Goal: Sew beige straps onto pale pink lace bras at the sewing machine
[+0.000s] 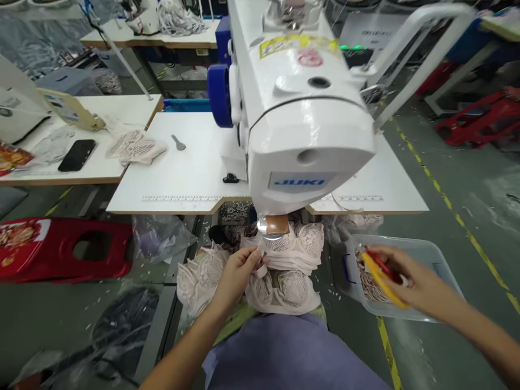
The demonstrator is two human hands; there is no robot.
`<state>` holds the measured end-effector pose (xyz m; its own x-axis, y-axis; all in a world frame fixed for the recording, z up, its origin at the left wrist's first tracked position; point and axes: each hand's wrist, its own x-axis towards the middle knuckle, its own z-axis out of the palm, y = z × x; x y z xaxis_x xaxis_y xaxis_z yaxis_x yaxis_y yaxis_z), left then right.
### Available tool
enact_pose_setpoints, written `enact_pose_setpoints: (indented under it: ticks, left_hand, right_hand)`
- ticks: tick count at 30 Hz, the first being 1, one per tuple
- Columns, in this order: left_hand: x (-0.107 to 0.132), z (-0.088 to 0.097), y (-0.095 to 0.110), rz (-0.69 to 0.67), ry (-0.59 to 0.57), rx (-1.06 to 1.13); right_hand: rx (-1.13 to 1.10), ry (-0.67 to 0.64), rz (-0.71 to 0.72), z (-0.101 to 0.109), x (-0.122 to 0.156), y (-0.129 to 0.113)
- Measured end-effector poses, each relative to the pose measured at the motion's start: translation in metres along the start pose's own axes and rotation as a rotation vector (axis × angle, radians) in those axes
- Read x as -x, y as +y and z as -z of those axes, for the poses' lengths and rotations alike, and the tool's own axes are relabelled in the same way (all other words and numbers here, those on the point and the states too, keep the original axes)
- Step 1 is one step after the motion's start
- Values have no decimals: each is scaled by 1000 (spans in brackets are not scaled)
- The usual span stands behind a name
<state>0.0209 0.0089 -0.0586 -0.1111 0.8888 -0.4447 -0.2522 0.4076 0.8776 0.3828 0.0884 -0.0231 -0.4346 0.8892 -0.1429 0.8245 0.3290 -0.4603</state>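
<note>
A white JUKI sewing machine (300, 108) stands on a white table (182, 173) in front of me. Below its head lies a pile of pale pink lace garments (284, 265). My left hand (238, 273) pinches a white strap of the top garment, fingers closed on it. My right hand (406, 279) is out to the right over a clear plastic bin (430, 257), its fingers closed round a yellow and red tool (379, 273), blurred by motion.
The bin holds more lace pieces. A red plastic stool (60, 246) lies at the left on the floor, with plastic bags (122, 325) beside it. A neighbouring table (117, 105) carries a black phone (77, 155) and lace fabric (136, 146). Yellow floor tape (455, 214) runs on the right.
</note>
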Motion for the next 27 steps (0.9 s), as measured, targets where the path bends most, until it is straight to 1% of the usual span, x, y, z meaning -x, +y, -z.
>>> enact_pose_setpoints:
  ticks: [1, 3, 5, 6, 8, 10, 13, 16, 19, 21, 24, 27]
  left_hand:
    - [0, 0, 0, 11, -14, 26]
    - [2, 0, 2, 23, -41, 41]
    - [5, -1, 5, 15, -57, 23]
    - [7, -1, 7, 5, -61, 2]
    - [11, -2, 13, -14, -75, -56]
    - [14, -3, 20, -32, -89, -131]
    - [15, -3, 26, -69, -73, -238]
    - [14, -2, 27, -81, -65, -324]
    - [12, 0, 26, -59, -80, -327]
    - [11, 1, 27, -65, -86, -307]
    - [12, 3, 31, -107, -85, -329]
    - [10, 5, 33, -121, -93, -357]
  right_hand:
    - [-32, -36, 39, -13, 9, -18]
    - [-45, -52, 188, -38, 19, -56]
    - [-35, 5, 317, -57, 17, -88]
    - [-29, 36, 362, -65, 12, -100]
    - [-27, 83, 404, -76, 0, -114]
    - [-41, 92, 410, -84, -12, -119]
    - [-106, 50, 408, -90, -23, -119]
    - [-182, -30, 404, -92, -26, -117]
    - [-242, -70, 379, -91, -21, -110]
    - [-287, -51, 332, -90, -16, -105]
    - [-348, 37, 268, -92, -7, -101]
    - [-383, 82, 282, -96, -4, -104]
